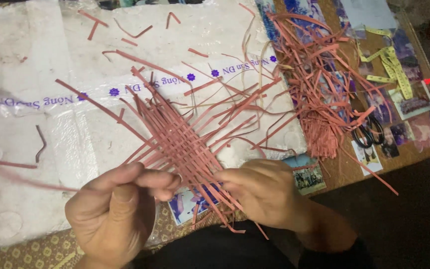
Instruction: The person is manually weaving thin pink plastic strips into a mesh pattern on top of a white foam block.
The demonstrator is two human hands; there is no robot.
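Note:
A loose weave of thin reddish-brown strips [185, 134] fans out over a white foam sheet [75, 55]. My left hand [118, 209] pinches the near left ends of the strips between thumb and fingers. My right hand [265, 192] grips the near right edge of the same weave, fingers curled over the strips. The crossing strips run away from both hands toward the far left and far right.
A heap of loose reddish strips [319, 84] lies right of the foam. A yellow tape measure [394, 69], black scissors [369, 134] and several photographs [414, 107] lie on the brown table at the right. Stray strip scraps [41, 144] dot the foam.

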